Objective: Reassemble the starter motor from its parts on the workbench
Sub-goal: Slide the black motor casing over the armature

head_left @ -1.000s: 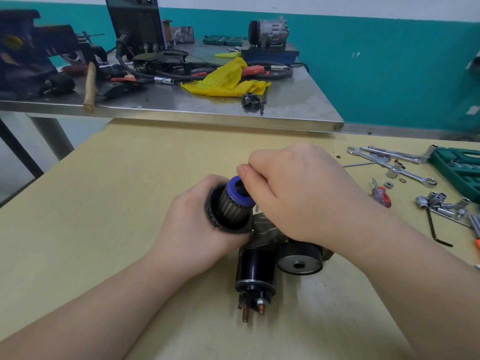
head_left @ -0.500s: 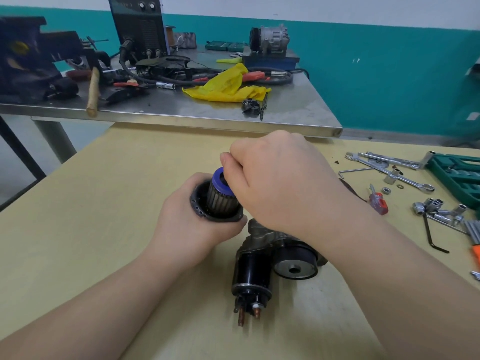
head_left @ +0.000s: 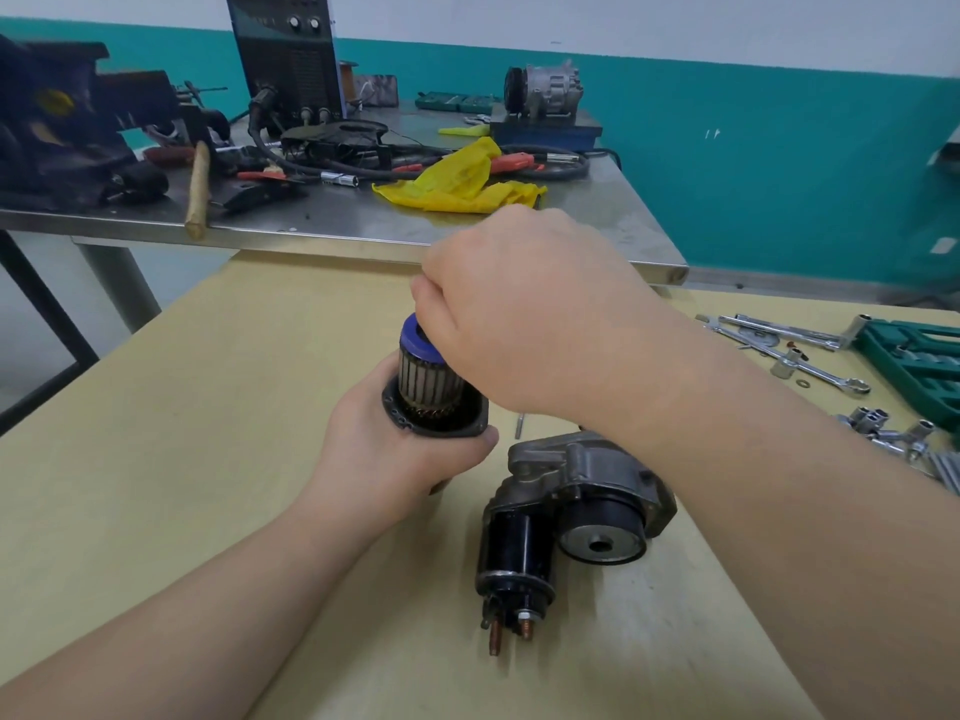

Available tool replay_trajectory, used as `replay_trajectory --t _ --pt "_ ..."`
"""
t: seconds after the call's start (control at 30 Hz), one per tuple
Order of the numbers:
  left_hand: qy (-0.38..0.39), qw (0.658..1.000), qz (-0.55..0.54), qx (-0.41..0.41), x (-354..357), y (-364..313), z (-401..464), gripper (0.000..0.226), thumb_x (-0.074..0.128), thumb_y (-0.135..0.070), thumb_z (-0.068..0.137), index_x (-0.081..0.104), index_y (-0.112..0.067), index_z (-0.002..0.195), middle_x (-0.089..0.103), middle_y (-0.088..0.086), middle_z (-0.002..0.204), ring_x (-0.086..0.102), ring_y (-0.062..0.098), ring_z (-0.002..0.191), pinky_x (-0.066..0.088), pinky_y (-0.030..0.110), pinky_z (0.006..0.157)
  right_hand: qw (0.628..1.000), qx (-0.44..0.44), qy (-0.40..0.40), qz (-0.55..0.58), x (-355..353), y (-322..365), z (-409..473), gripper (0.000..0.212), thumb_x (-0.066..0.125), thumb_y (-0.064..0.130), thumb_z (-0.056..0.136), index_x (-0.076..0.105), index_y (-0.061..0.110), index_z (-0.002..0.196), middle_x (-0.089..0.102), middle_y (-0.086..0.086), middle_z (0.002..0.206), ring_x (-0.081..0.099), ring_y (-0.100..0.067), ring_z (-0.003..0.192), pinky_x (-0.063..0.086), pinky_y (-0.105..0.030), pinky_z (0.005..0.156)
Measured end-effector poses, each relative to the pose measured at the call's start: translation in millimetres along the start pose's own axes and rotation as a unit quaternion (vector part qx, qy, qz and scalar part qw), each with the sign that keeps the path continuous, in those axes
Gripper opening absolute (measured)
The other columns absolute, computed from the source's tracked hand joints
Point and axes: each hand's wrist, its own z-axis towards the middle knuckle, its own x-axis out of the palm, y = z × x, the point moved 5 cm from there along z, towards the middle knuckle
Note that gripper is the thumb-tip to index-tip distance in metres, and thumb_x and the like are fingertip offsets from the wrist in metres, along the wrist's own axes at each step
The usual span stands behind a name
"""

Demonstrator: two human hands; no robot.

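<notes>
Left hand [head_left: 395,454] is seen wrapped around a black motor housing [head_left: 439,420], which is held raised above the pale wooden workbench [head_left: 208,407] with its open end tilted up. To the left of this hand, a broad stretch of bare bench top runs out to the table's left edge. An armature [head_left: 426,379], ribbed and capped by a blue ring [head_left: 418,343], is shown standing partly out of the housing's mouth. Right hand [head_left: 524,314] is held directly above it, fingers curled down onto the armature's top end; what the fingertips grip is hidden by the back of the hand. Below and just to the right of the left hand, the starter's nose casting with its black solenoid [head_left: 519,543] is laid on the bench, copper terminals pointed toward the near edge. Farther right, past the right forearm, wrenches [head_left: 789,350], loose sockets [head_left: 878,426] and a green tool case [head_left: 914,361] are gathered along the bench's right edge. Behind both hands, a steel table [head_left: 597,220] is set against the bench's far edge, with a yellow rag [head_left: 457,187] lying on it.
</notes>
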Motion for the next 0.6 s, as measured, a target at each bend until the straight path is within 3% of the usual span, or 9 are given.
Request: replay_trajectory --t 0.17,0.3,0.43,0.6 --pt "-0.003 1.0 0.008 0.005 0 2 0 0.044 0.089 -0.039 0.049 0.068 -0.035 0.087 0.074 -0.001 0.079 0.066 0.007 0.058 0.054 0.019 0.051 0.999 -0.023 0.004 0.031 -2 3 -4 0.046 0.036 0.041 0.107 0.031 0.025 0.064 0.041 0.004 0.064 0.056 -0.031 0.068 0.047 -0.038 0.065" --pt "-0.01 1.0 -0.003 0.0 -2 3 1 0.044 0.089 -0.037 0.049 0.068 -0.034 0.088 0.076 0.003 0.081 0.072 0.02 0.06 0.058 0.027 0.053 0.999 -0.029 -0.013 0.031 -1 3 -7 0.046 0.038 0.043 0.106 0.03 0.025 0.064 0.041 0.006 0.064 0.057 -0.031 0.067 0.046 -0.036 0.063" --pt "-0.005 1.0 -0.02 -0.007 -2 3 3 0.042 0.086 -0.037 0.047 0.067 -0.033 0.085 0.074 0.001 0.075 0.066 0.013 0.054 0.054 0.024 0.049 0.999 -0.04 -0.023 0.024 4 6 -6 0.044 0.033 0.045 0.103 0.029 0.026 0.064 0.04 0.006 0.061 0.056 -0.03 0.062 0.046 -0.036 0.06" --pt "0.0 0.999 -0.031 -0.009 -3 3 4 0.036 0.078 -0.036 0.041 0.06 -0.035 0.072 0.062 -0.011 0.058 0.052 0.005 0.044 0.041 0.016 0.043 0.998 -0.052 -0.029 -0.001 17 8 -3 0.034 0.032 0.048 0.102 0.049 0.029 0.079 0.041 0.006 0.062 0.051 -0.029 0.059 0.045 -0.035 0.057"
